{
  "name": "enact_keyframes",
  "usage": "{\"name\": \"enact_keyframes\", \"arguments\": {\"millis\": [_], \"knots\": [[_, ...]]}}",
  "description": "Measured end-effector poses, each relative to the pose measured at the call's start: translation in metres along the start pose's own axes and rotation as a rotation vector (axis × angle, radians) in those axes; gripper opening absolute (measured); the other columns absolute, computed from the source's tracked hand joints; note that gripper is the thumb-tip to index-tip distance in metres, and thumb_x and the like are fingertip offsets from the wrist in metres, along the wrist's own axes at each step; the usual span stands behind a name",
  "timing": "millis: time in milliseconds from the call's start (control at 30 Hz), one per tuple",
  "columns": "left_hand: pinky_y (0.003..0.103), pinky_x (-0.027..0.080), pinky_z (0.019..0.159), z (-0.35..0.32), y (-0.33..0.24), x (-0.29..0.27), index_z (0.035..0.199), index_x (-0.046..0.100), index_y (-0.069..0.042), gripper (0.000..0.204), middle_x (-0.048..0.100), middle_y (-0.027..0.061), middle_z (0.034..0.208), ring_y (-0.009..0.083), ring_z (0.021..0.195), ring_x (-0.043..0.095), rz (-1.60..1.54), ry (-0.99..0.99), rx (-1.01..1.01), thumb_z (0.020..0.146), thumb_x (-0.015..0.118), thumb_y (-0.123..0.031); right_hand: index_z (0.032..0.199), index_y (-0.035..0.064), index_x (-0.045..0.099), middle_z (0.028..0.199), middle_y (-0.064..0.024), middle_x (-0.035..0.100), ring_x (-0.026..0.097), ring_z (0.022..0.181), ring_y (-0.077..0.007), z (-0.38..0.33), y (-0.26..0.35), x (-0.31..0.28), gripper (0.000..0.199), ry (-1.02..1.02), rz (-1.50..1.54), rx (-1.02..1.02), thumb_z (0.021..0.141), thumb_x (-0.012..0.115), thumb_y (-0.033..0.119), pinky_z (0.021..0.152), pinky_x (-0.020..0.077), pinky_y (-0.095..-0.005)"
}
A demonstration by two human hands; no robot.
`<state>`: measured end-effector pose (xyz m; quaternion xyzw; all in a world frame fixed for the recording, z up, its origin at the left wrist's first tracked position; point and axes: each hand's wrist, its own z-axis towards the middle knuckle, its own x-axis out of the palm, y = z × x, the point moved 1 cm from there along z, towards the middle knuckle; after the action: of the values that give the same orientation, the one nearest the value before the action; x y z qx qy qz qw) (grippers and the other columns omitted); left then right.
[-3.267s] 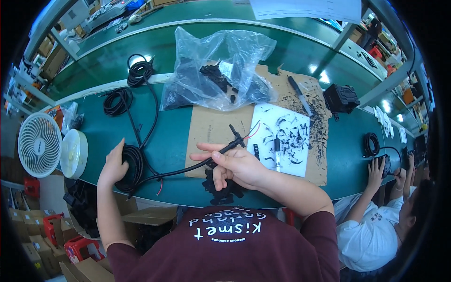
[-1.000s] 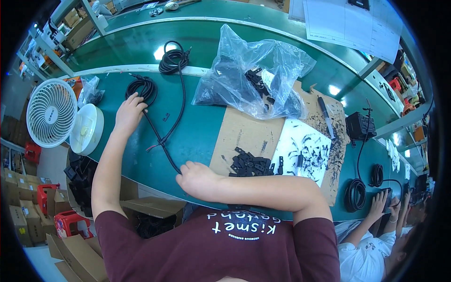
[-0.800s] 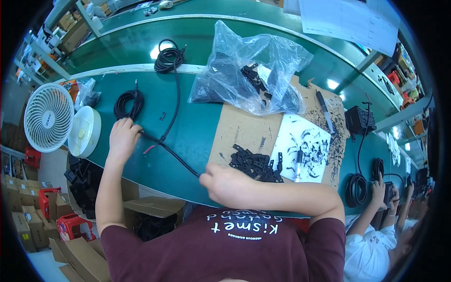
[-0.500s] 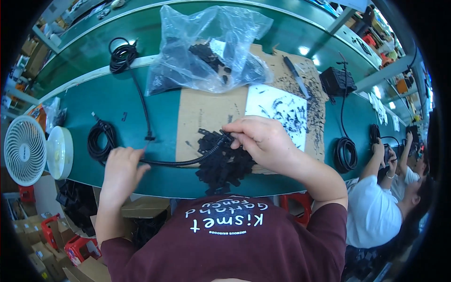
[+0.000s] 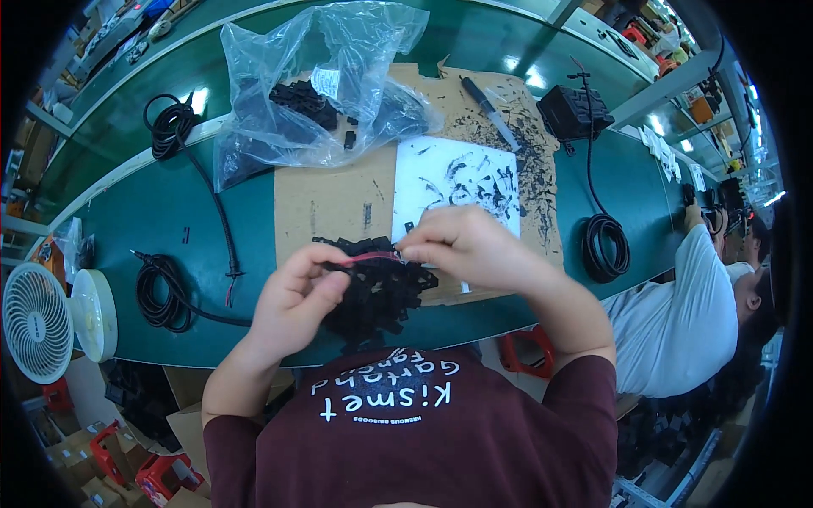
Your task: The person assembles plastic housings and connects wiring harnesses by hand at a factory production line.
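Observation:
My left hand (image 5: 301, 296) is closed around the end of a black cable (image 5: 222, 318), which runs back to a coil on the left. Red wire (image 5: 370, 256) shows from that end, stretching across to my right hand (image 5: 470, 245). The thumb and forefinger of my right hand pinch the wire near its tips; a small dark bit shows beside the fingers, too small to name. Below both hands lies a heap of small flat black plastic pieces (image 5: 373, 309), partly on the cardboard (image 5: 334, 199).
Behind the heap are a clear plastic bag (image 5: 330, 110) of black parts, a white sheet (image 5: 453, 173) with black scraps, and a knife-like tool (image 5: 491, 114). Coiled cables (image 5: 605, 250) and a black box (image 5: 576, 112) are at right, a white fan (image 5: 38, 322) at left. A co-worker (image 5: 677, 313) sits at right.
My left hand has moved right, from along the cable to its end, close to my right hand. Red wire now shows between them. The view has shifted, moving the bench leftward in the picture.

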<state>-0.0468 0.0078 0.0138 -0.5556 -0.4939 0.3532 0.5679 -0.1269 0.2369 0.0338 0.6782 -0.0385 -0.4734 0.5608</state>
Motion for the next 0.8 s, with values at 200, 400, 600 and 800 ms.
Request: {"name": "enact_keyframes", "arguments": {"millis": [200, 400, 600, 800], "knots": [[0.018, 0.031, 0.044, -0.004, 0.021, -0.009, 0.109, 0.047, -0.004, 0.014, 0.053, 0.0039, 0.081, 0.0049, 0.051, 0.042, -0.246, -0.166, -0.079, 0.096, 0.048, -0.009, 0.083, -0.0003, 0.063, 0.077, -0.0109, 0.058, 0.059, 0.068, -0.0239, -0.021, -0.017, 0.045, 0.019, 0.008, -0.119, 0.179, 0.08, 0.07, 0.017, 0.062, 0.0474, -0.0325], [0.017, 0.029, 0.044, -0.002, 0.021, 0.0, 0.11, 0.05, -0.004, 0.022, 0.052, 0.0008, 0.084, 0.0027, 0.053, 0.04, -0.312, -0.162, -0.269, 0.089, 0.059, -0.005, 0.083, 0.0008, 0.06, 0.074, -0.0019, 0.054, 0.05, 0.064, -0.0101, -0.011, -0.012, 0.033, 0.013, 0.048, 0.319, 0.331, 0.086, 0.065, 0.012, 0.06, 0.0421, -0.0236], [0.018, 0.024, 0.043, 0.008, 0.019, 0.014, 0.107, 0.057, -0.004, 0.02, 0.051, -0.0027, 0.072, 0.0015, 0.05, 0.036, -0.304, -0.03, -0.446, 0.088, 0.064, -0.008, 0.093, 0.0024, 0.057, 0.077, 0.0018, 0.053, 0.045, 0.066, -0.0031, -0.005, -0.005, 0.033, 0.01, 0.107, 0.841, 0.504, 0.092, 0.058, 0.012, 0.057, 0.0373, -0.0186], [0.018, 0.026, 0.041, 0.006, 0.017, 0.006, 0.101, 0.057, -0.002, 0.014, 0.06, 0.0052, 0.077, 0.0026, 0.048, 0.039, -0.46, 0.071, -0.474, 0.088, 0.062, -0.006, 0.101, 0.0034, 0.053, 0.077, -0.0028, 0.06, 0.049, 0.056, -0.0056, -0.003, -0.002, 0.034, 0.011, 0.145, 1.045, 0.498, 0.095, 0.053, 0.012, 0.05, 0.038, -0.0188]]}}
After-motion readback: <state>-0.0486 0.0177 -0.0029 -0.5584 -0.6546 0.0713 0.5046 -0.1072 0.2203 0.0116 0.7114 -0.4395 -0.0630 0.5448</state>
